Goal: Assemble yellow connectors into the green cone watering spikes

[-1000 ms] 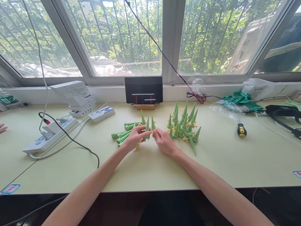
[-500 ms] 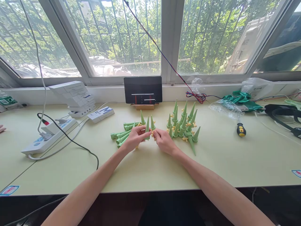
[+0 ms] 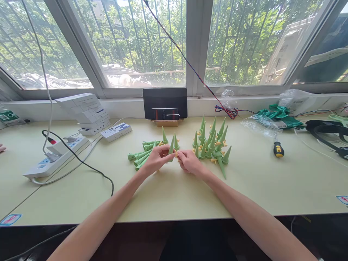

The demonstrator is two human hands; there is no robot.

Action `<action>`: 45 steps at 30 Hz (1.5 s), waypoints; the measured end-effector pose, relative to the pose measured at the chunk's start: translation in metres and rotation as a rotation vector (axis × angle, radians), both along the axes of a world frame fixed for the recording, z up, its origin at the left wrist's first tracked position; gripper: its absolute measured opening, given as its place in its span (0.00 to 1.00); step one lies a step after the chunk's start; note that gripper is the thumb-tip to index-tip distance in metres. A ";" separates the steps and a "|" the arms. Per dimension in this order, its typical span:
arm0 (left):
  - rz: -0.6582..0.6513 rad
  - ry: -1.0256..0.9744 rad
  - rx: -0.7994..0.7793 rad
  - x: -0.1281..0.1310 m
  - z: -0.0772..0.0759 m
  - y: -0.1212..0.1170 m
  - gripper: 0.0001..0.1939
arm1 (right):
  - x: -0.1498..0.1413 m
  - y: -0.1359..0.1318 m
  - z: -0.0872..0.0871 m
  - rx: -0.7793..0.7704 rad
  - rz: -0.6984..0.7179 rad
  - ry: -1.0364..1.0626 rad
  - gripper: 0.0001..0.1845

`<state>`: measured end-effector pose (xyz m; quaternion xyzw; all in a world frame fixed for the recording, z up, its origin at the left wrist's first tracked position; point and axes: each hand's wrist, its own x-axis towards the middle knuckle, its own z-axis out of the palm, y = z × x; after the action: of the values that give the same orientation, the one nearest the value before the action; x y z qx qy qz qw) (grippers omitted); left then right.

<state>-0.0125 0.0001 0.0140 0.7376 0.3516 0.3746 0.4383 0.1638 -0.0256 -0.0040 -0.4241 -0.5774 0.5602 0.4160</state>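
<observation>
My left hand (image 3: 160,158) is closed around a green plastic spike (image 3: 171,146), which points up and leans slightly right. The fingers of my right hand (image 3: 188,160) pinch a small yellow valve piece (image 3: 176,153) beside that spike; whether the two parts touch is unclear. Just behind my hands another green spike (image 3: 176,143) stands upright. Several long green spikes (image 3: 139,156) lie left of my left hand, and one more (image 3: 164,135) stands behind them. To the right, a cluster of upright green spikes (image 3: 211,144) has yellow valves at their bases.
A black tablet with a phone (image 3: 167,114) leans at the back. On the left are a power strip (image 3: 58,156), cables and white boxes (image 3: 86,111). A screwdriver (image 3: 278,149), green plastic bag (image 3: 280,116) and black headset (image 3: 330,134) lie right. Another person's fingers (image 3: 2,148) show at the far left edge.
The spike in my left hand has tilted a little to the right. My right hand's fingers have shifted slightly at the yellow valve; the other spikes stay put.
</observation>
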 end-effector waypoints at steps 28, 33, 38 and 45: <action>0.056 0.091 0.104 -0.002 -0.002 0.002 0.15 | 0.004 0.001 0.007 -0.328 0.114 0.223 0.19; 0.035 0.035 0.060 -0.001 0.000 0.001 0.17 | 0.003 0.001 0.006 -0.297 0.113 0.226 0.19; 0.001 0.002 0.013 0.000 0.002 0.000 0.17 | 0.001 -0.001 0.009 -0.267 0.098 0.215 0.20; 0.014 -0.013 -0.003 0.000 0.002 0.000 0.18 | 0.000 0.000 0.007 -0.244 0.094 0.227 0.20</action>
<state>-0.0130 0.0001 0.0159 0.7318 0.3545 0.3821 0.4390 0.1643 -0.0255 0.0032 -0.3779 -0.4734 0.6892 0.3976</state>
